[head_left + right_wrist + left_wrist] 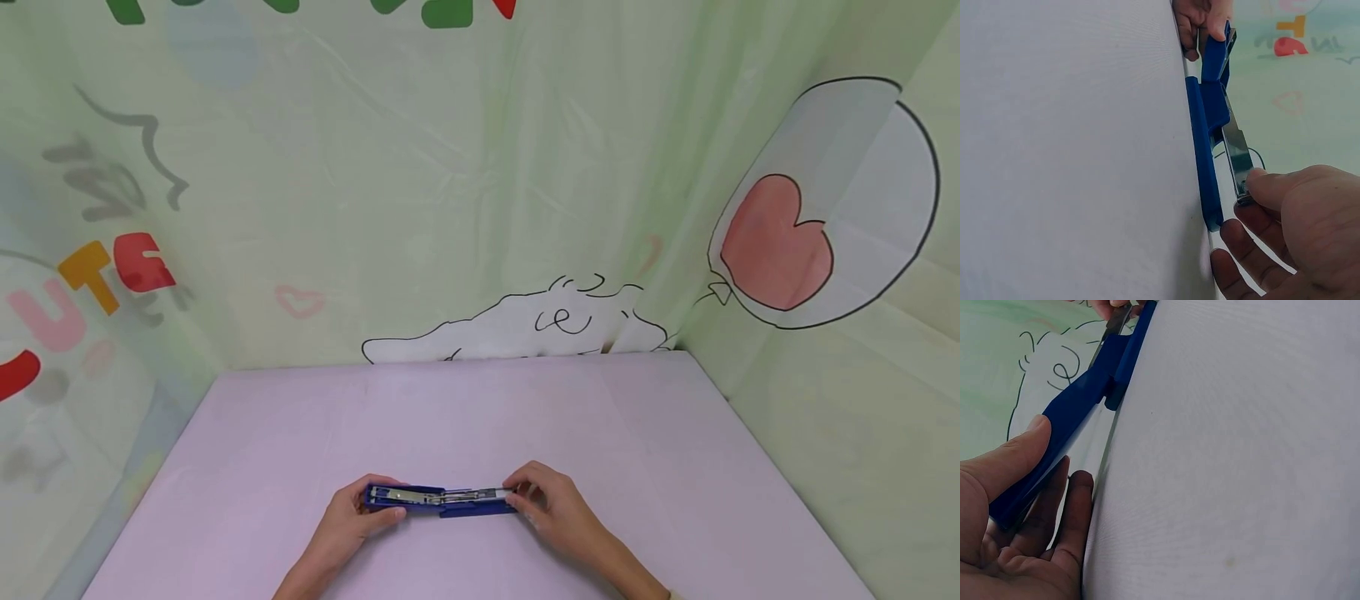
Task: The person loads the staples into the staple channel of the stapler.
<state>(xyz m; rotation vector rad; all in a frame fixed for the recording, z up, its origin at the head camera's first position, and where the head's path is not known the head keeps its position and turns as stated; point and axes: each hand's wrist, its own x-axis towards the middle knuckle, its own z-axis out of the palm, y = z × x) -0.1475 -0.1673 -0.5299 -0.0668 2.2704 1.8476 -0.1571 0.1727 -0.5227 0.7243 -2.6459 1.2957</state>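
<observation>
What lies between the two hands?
An opened blue stapler spans from the left hand to the right hand, as the head view shows.

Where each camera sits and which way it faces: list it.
Head: on the head, facing forward and down at a blue stapler; left hand, right hand and forearms show.
Left wrist: on that wrist, looking along the stapler; left hand near, right hand partly at top.
Right wrist: on that wrist, looking along it oppositely; right hand near, left hand at top.
Shared by both wrist views: stapler, both hands, tabletop.

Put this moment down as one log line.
Blue stapler: opened out | left grip: holds top cover | right grip: pinches metal magazine end
</observation>
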